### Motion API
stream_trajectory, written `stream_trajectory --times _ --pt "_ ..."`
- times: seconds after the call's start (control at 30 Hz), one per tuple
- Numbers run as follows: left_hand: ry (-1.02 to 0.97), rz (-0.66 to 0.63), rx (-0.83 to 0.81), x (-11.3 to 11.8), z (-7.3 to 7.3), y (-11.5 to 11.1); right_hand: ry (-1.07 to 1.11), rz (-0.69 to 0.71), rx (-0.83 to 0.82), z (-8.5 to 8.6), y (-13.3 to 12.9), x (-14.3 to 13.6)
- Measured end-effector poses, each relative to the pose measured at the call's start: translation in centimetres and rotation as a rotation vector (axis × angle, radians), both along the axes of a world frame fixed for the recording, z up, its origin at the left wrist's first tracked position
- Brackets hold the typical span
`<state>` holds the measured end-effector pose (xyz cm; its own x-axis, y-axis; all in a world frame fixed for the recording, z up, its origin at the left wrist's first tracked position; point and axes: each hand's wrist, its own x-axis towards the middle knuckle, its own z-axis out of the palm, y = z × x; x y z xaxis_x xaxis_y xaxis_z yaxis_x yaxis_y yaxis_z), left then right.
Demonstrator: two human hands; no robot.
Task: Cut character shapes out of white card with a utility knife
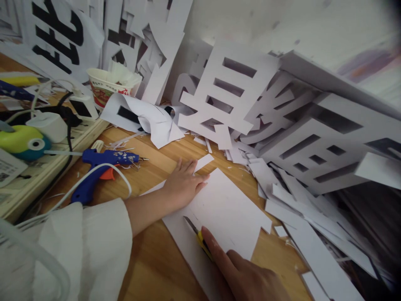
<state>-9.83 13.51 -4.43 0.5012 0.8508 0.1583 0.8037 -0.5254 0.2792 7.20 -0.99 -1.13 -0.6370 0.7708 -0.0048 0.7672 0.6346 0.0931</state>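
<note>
A white foam board sheet (pixel 225 200) lies on the wooden table (pixel 147 251), with a notch cut in its right corner. My left hand (pixel 183 184) rests palm down on its far left part, fingers spread. A narrow white strip (pixel 204 162) sticks out past those fingers. In my right hand (pixel 241 271) is a yellow utility knife (pixel 203 244), its blade pointing away and to the left, over the sheet. Whether the blade tip touches the sheet I cannot tell. The lower part of the right hand is smeared by motion.
A blue glue gun (pixel 103 165) and its white cable lie at left, beside a power strip (pixel 90 138) with plugs. A paper bowl (pixel 109 88) stands behind them. Cut-out white characters (pixel 225 88) lean against the wall. Board offcuts (pixel 300 221) are piled at right.
</note>
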Motion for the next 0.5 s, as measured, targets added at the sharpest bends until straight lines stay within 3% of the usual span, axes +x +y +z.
stream_trajectory --times 0.27,0.5 --pt "0.016 -0.001 -0.065 0.0 0.1 -0.2 -0.084 -0.039 -0.002 1.1 0.6 -0.7" --pt "-0.003 -0.033 0.025 -0.1 -0.3 -0.3 -0.230 0.001 -0.018 3.5 1.7 -2.1"
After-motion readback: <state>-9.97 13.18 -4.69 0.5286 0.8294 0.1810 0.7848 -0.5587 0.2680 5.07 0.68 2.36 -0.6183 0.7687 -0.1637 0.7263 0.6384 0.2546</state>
